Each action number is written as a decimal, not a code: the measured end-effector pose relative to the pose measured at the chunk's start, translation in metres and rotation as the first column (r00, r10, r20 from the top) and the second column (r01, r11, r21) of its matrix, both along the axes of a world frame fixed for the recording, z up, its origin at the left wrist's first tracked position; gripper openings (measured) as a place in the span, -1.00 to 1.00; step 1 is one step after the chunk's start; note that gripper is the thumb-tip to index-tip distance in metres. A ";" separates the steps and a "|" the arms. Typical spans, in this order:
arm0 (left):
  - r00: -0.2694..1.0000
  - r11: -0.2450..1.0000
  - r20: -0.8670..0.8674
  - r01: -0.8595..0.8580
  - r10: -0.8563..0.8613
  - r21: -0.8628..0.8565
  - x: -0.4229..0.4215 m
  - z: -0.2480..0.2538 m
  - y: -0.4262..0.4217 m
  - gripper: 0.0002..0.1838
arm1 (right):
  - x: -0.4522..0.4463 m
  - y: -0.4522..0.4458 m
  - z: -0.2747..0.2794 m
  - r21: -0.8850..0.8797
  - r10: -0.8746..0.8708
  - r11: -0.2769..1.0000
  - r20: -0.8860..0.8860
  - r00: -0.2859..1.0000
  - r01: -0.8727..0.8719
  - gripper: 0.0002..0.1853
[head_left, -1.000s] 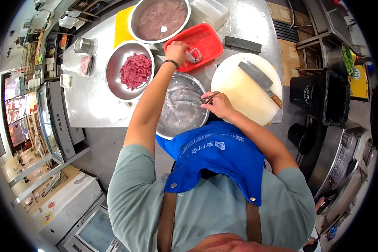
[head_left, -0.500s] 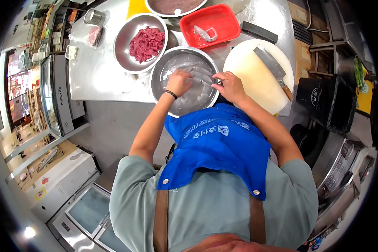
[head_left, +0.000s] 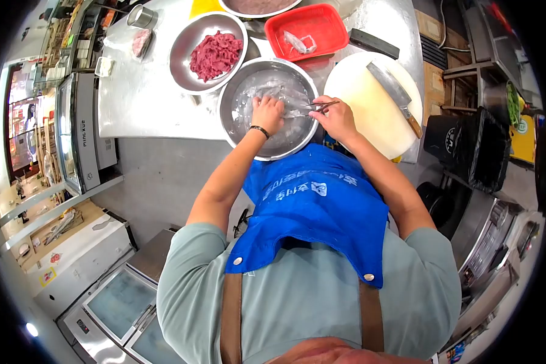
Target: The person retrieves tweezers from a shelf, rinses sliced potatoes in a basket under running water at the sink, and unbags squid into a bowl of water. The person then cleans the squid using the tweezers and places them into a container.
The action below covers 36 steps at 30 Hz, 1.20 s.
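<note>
The left hand [head_left: 268, 114] reaches down into a metal bowl [head_left: 292, 143] of cloudy liquid, its fingers bent at a pale, slick piece [head_left: 292, 112]; whether they pinch it or only press on it, I cannot tell. The right hand [head_left: 337, 116] grips a small metal tool [head_left: 319, 105], perhaps tweezers or small scissors, at the bowl's right rim. The pale piece lies between the 2 hands, its long axis appearing to run roughly crosswise from the left fingers toward the tool, whose tip points inward over the liquid. The left hand is nearer to it, and the right comes in from the side. Just beyond the bowl, a red tray [head_left: 329, 27] holds more pale pieces [head_left: 298, 43]. To the left, a 2nd bowl [head_left: 181, 67] holds red meat [head_left: 215, 56]. To the right, a cleaver [head_left: 389, 85] lies slantwise on a round cutting board [head_left: 358, 103], its handle toward the person. All of these rest on the metal tabletop [head_left: 151, 109].
</note>
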<state>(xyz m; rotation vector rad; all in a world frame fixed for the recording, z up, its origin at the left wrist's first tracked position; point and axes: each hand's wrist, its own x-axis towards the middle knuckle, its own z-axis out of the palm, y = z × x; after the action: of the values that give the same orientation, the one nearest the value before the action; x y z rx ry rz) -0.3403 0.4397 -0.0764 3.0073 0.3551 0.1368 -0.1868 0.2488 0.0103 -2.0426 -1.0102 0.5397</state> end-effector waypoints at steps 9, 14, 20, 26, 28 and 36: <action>0.995 0.992 0.031 0.097 -0.095 -0.076 -0.012 -0.008 0.008 -0.67 | -0.013 0.008 -0.009 -0.004 0.031 1.000 -0.023 0.999 -0.031 -0.72; 0.999 0.970 -0.040 0.000 -0.010 -0.244 -0.017 -0.005 0.006 -0.71 | -0.018 0.011 -0.016 0.029 0.053 0.998 0.023 0.998 -0.054 -0.67; 0.979 0.894 0.075 -0.143 0.192 -0.425 -0.025 -0.002 -0.003 -0.68 | -0.031 0.016 0.008 0.122 0.066 0.992 -0.229 0.971 -0.038 -0.75; 0.952 0.849 0.135 -0.173 0.274 -0.499 -0.035 -0.007 -0.011 -0.63 | -0.037 0.022 0.020 0.172 0.108 0.981 -0.106 0.988 -0.089 -0.84; 0.947 0.829 0.149 -0.166 0.285 -0.535 -0.037 -0.007 -0.014 -0.62 | -0.037 0.022 0.021 0.225 0.145 0.961 0.094 0.985 -0.163 -0.82; 0.890 0.727 0.297 -0.054 0.346 -0.684 -0.032 0.025 -0.021 -0.65 | -0.043 0.022 0.050 0.277 0.211 0.921 0.242 0.947 -0.275 -0.84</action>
<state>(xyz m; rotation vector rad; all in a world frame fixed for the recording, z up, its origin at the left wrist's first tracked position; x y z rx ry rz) -0.3722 0.4187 -0.0516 2.1468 0.5511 0.5284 -0.2299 0.2711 0.0605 -1.7290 -1.3957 0.2734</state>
